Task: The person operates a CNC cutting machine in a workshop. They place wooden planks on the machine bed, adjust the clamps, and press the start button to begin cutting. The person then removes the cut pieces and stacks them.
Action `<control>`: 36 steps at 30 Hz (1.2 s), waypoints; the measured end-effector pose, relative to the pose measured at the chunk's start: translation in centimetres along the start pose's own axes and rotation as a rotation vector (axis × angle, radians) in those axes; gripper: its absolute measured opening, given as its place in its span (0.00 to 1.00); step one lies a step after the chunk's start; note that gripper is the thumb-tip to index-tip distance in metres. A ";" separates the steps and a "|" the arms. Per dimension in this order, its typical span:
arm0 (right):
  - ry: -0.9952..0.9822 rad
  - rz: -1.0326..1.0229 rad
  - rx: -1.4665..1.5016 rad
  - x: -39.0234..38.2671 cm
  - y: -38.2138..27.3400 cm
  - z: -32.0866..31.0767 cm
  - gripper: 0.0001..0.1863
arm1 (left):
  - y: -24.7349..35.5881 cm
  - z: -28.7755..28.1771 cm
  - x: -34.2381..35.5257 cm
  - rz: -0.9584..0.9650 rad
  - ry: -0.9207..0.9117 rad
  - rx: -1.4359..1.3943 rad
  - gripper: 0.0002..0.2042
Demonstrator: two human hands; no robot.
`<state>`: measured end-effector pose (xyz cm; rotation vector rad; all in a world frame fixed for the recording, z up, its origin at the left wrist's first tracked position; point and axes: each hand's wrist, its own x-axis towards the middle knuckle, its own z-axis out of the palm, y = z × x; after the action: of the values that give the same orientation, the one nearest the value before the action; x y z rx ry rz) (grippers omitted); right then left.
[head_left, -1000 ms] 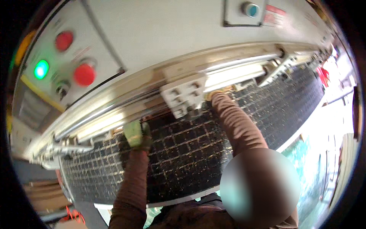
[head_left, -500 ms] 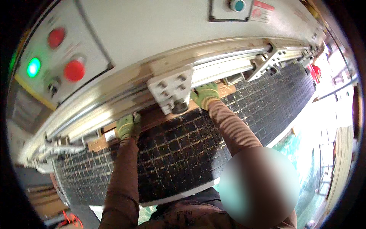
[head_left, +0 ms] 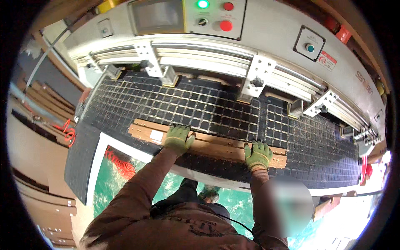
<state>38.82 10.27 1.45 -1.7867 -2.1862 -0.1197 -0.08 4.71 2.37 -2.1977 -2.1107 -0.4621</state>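
A long brown wooden board (head_left: pixel 216 146), with a lengthwise groove or seam and several drilled holes, lies across the near part of the black gridded table. Over its left part my left hand (head_left: pixel 179 139), in a green glove, has its fingers curled toward the far edge and its thumb turned inward. My right hand (head_left: pixel 258 155), gloved alike, grips the board near its right end. A white label (head_left: pixel 156 135) sits on the board just left of my left hand. The undersides of the fingers are hidden.
Beyond the black gridded table (head_left: pixel 196 100) runs a grey machine with a rail carrying several metal brackets (head_left: pixel 257 77). Its panel has a lit green button (head_left: pixel 203 4) and a red button (head_left: pixel 226 26). An orange coiled hose (head_left: pixel 121 164) hangs at the left; stacked boards (head_left: pixel 41 200) stand beyond.
Both hands and the wooden board have come from beneath the machine's rail to the table's near side. The head view has shifted back and shows more of the machine.
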 end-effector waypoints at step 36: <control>-1.099 1.439 0.755 -89.6 -31.0 4.8 0.33 | 1.5 -0.9 -3.7 0.025 0.116 0.204 0.35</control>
<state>23.24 -79.54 -25.21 -2.5268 -0.4236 1.9625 1.17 0.78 2.54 -2.0311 -1.9735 -0.3463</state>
